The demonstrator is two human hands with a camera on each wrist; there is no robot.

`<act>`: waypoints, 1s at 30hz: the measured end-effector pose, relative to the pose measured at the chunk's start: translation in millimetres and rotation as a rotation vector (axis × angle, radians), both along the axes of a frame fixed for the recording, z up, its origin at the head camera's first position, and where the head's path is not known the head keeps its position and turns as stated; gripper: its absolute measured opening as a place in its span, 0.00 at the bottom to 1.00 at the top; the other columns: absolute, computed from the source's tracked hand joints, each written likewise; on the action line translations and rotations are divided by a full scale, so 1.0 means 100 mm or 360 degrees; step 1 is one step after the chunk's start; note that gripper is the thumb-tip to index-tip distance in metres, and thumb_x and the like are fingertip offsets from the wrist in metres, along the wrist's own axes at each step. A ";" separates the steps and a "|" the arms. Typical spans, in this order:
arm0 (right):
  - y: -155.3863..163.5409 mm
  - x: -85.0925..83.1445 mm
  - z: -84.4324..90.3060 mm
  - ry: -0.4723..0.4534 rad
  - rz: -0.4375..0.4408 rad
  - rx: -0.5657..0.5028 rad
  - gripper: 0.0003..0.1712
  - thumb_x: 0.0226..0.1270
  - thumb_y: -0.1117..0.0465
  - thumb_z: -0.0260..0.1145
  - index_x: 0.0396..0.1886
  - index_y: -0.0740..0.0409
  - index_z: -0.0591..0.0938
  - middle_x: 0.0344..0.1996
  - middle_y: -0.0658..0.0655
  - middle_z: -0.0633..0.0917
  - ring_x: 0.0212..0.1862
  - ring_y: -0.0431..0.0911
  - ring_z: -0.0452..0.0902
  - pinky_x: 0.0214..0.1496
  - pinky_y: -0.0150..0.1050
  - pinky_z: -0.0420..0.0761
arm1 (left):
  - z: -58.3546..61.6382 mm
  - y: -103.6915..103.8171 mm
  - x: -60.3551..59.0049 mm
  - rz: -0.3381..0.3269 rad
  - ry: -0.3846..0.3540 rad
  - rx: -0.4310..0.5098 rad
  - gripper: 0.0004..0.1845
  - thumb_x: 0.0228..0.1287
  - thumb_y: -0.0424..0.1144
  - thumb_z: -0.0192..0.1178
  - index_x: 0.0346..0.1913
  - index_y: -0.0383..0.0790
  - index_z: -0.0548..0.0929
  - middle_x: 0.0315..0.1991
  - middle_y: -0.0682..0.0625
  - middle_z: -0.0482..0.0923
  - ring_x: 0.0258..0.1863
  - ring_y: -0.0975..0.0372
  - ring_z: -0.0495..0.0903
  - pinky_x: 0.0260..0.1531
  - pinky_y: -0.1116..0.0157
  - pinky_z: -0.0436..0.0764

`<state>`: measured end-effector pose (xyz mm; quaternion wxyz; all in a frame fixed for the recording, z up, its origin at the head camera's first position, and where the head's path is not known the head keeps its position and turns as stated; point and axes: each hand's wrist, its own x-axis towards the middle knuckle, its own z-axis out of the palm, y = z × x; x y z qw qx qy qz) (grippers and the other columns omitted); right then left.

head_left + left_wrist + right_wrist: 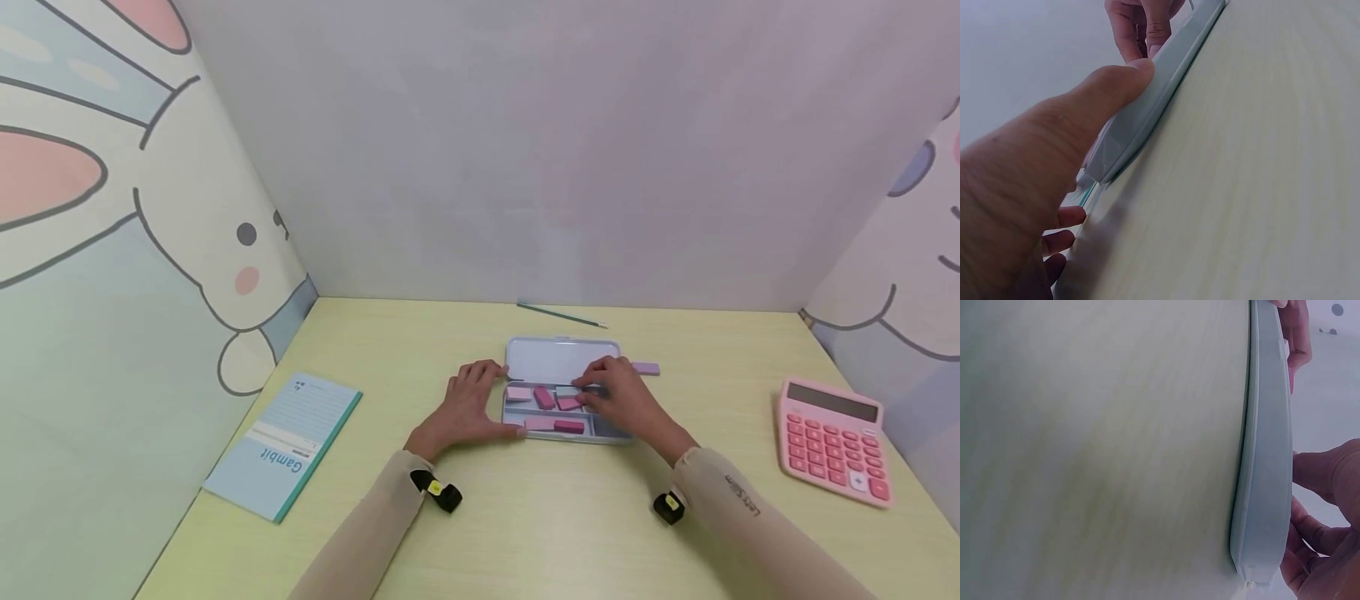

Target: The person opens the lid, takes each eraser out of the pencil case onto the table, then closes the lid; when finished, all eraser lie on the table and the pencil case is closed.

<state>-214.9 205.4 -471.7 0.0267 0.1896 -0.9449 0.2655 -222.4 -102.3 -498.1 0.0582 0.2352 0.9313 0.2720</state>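
Observation:
An open pale blue pencil case (562,357) lies mid-table, its lid laid back. Several pink and whitish block erasers sit in its compartments, among them a dark pink eraser (568,427) in the front row. My left hand (468,404) holds the case's left end, thumb against the front wall and fingers toward the hinge side. Over the right part of the tray, my right hand (622,396) pinches a small eraser (567,391) among the others; its fingers partly hide it. In the left wrist view, the left thumb (1110,87) presses the case's side.
A lilac block (647,368) lies right of the lid, partly behind the right hand. Behind the case is a green pencil (562,314). A notebook (288,442) lies at the left, and a pink calculator (834,442) at the right. Walls enclose the table's back and sides.

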 end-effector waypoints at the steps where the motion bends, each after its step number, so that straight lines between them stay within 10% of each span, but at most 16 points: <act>1: 0.00 0.00 0.00 0.0004 -0.0002 0.0006 0.11 0.68 0.63 0.78 0.49 0.57 0.94 0.51 0.62 0.86 0.55 0.58 0.76 0.57 0.54 0.76 | 0.00 0.00 0.00 0.0000 -0.0002 0.0001 0.54 0.52 0.74 0.73 0.76 0.50 0.67 0.79 0.48 0.63 0.79 0.48 0.60 0.75 0.42 0.64; 30: -0.03 0.07 0.04 0.0073 -0.0017 -0.0081 0.10 0.68 0.69 0.76 0.47 0.60 0.91 0.49 0.62 0.91 0.53 0.57 0.81 0.58 0.56 0.79 | -0.02 -0.02 -0.01 -0.0035 0.0002 -0.0064 0.55 0.54 0.76 0.70 0.82 0.60 0.65 0.82 0.48 0.60 0.82 0.47 0.57 0.76 0.41 0.63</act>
